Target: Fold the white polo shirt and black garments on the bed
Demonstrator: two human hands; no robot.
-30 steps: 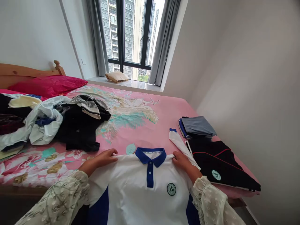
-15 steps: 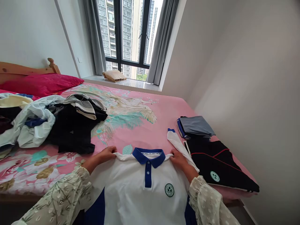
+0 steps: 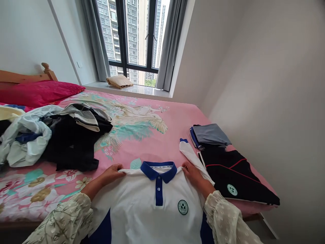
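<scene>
A crimson pillow (image 3: 38, 94) and a crumpled pale-blue garment (image 3: 27, 142) lie well to the left of the left grip (image 3: 109, 174), beside a black garment (image 3: 71, 145) topped by a striped piece (image 3: 83, 117), all on a pink floral bedspread (image 3: 142, 145). The left grip pinches the shoulder edge of a white polo shirt (image 3: 152, 203) just left of its blue collar, and the right grip (image 3: 193, 173) clamps the opposite shoulder just right of it. Both hands are closed on the cloth, with the shirt spread face up between them and its lower part out of view. Just beyond the right grip, the shirt's white sleeve (image 3: 190, 157) with its blue cuff lies stretched across the bedspread. Farther right sit a folded grey-and-blue stack (image 3: 209, 134) and a folded black garment with red piping (image 3: 228, 173). An uneven pull from either grip could skew the shirt or crease its front, while a loose pinch could let a shoulder drop. The sleeve, lying close to the black garment, could drag that folded pile out of place if swept sideways.
</scene>
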